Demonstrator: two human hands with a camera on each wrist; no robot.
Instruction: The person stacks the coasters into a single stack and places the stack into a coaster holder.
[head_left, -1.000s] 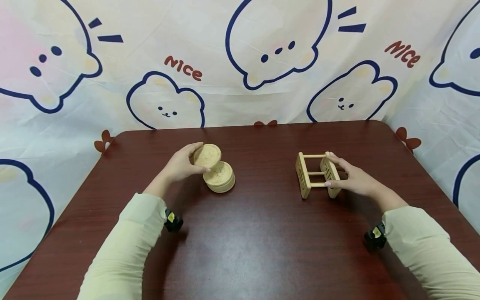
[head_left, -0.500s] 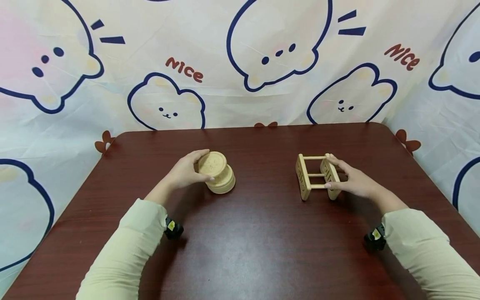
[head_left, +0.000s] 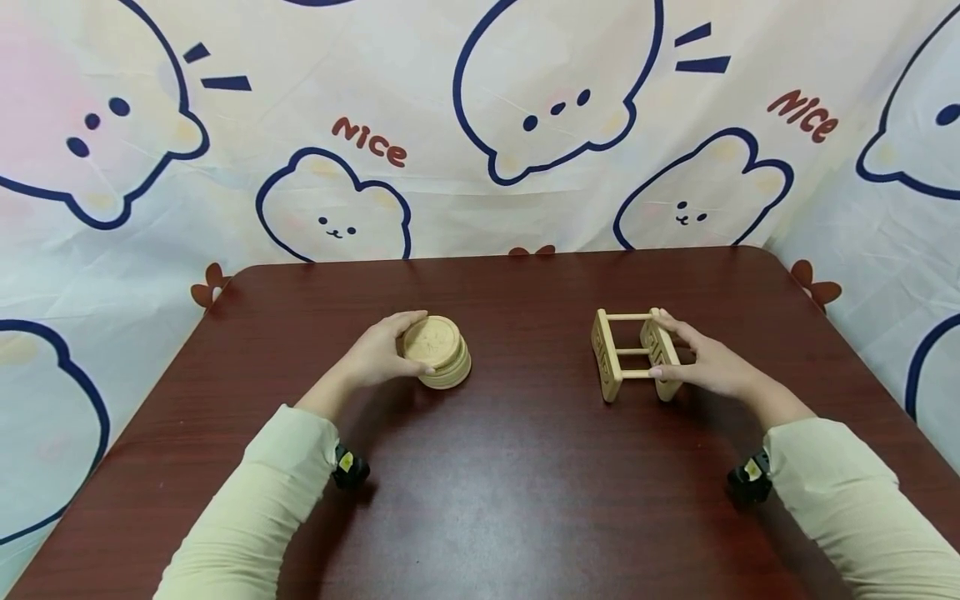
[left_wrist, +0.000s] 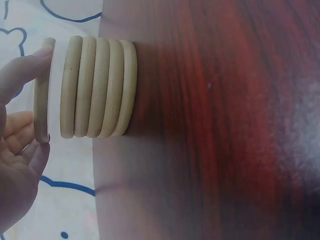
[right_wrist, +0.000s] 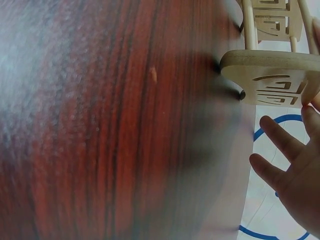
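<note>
In the head view my left hand (head_left: 380, 352) pinches a round, pale wooden coaster (head_left: 432, 340) by its edge, between thumb and fingers. Below it stands a stack of several matching coasters (head_left: 450, 375). A narrow gap shows between the held coaster (left_wrist: 42, 95) and the stack (left_wrist: 97, 87) in the left wrist view. To the right, my right hand (head_left: 708, 360) grips the near end panel of a wooden coaster rack (head_left: 658, 354), thumb at the front and a finger at the top back. In the right wrist view the rack's cut-out panel (right_wrist: 272, 62) shows beside other spread fingers.
Both things stand on a dark red-brown wooden table (head_left: 510, 467), stack left of centre and rack right. A printed cloth (head_left: 525, 208) with cartoon bears hangs behind the table's far edge. Each wrist wears a small black camera.
My left hand has lowered the coaster toward the stack and moved it slightly right, so it now overlaps more of the stack. My right hand and the rack have stayed in place.
</note>
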